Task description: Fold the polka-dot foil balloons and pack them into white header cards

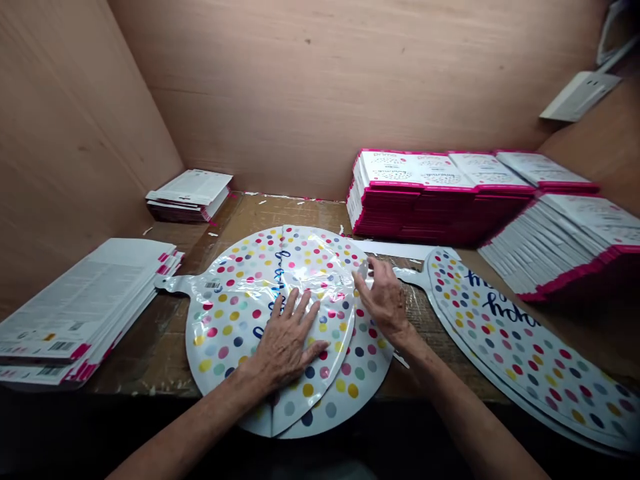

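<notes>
A flat, round foil balloon (227, 333) with multicoloured polka dots and dark blue lettering lies on the table. Part of it is folded over itself, leaving a crease down the middle, and its neck points left. My left hand (290, 343) rests flat on the folded layer with fingers spread. At the right edge of that layer, my right hand (384, 300) pinches a small silvery tab of the balloon between thumb and fingers. To the right lie several folded dotted balloons (520, 353) in a pile, their neck pointing toward my right hand.
Printed cardboard packets (55, 307) lie in a stack at the left, with a smaller stack (193, 187) behind. Pink-edged packets (425, 200) stand piled at the back right, and more lean (560, 240) beside them. Wooden panels (320, 100) enclose the tabletop (165, 340).
</notes>
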A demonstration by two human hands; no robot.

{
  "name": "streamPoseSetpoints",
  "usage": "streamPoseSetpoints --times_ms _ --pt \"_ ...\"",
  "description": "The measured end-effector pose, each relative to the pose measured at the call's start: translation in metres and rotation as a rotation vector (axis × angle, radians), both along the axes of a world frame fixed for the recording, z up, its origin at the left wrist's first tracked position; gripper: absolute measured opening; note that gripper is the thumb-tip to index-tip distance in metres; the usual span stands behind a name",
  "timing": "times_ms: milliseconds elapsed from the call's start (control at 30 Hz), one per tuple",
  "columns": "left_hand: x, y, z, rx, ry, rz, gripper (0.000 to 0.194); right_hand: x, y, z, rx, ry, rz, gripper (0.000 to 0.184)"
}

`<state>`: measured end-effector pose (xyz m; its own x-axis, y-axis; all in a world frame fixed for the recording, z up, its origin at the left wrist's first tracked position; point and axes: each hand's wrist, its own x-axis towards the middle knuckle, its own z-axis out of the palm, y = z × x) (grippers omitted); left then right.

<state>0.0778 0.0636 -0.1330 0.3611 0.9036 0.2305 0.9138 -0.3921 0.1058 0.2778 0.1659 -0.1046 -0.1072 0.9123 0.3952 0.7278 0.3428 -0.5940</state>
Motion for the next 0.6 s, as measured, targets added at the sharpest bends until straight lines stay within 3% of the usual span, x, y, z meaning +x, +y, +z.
streamPoseSetpoints --times_ms 67,100,200,300,433,500,600 --pt "0.004 -0.003 -0.002 0.030 -0.009 0.011 0.066 -0.003 -0.006 -0.002 0.232 -0.213 0.130 0.034" --pt "0.003 -0.008 -0.002 0.069 -0.021 0.050 0.063 -0.005 -0.008 -0.005 0.244 -0.303 0.219 0.033" --pt "-0.002 -0.039 -0.001 0.198 -0.080 0.310 0.051 -0.008 -0.006 -0.018 0.149 -0.476 0.362 0.029" --pt "0.000 -0.079 -0.001 0.165 -0.163 0.474 0.037 -0.005 0.003 -0.029 0.102 -0.503 0.373 0.028" --pt "0.014 -0.101 0.016 -0.113 -0.487 0.445 0.029 -0.001 0.000 -0.023 0.072 -0.425 0.349 0.023" --pt "0.018 -0.094 0.037 -0.407 -0.762 0.465 0.032 0.000 -0.021 -0.007 0.128 -0.233 0.339 0.022" --pt "0.020 -0.073 0.081 -0.806 -1.246 0.536 0.036 -0.002 -0.076 0.023 0.386 0.105 0.472 0.023"
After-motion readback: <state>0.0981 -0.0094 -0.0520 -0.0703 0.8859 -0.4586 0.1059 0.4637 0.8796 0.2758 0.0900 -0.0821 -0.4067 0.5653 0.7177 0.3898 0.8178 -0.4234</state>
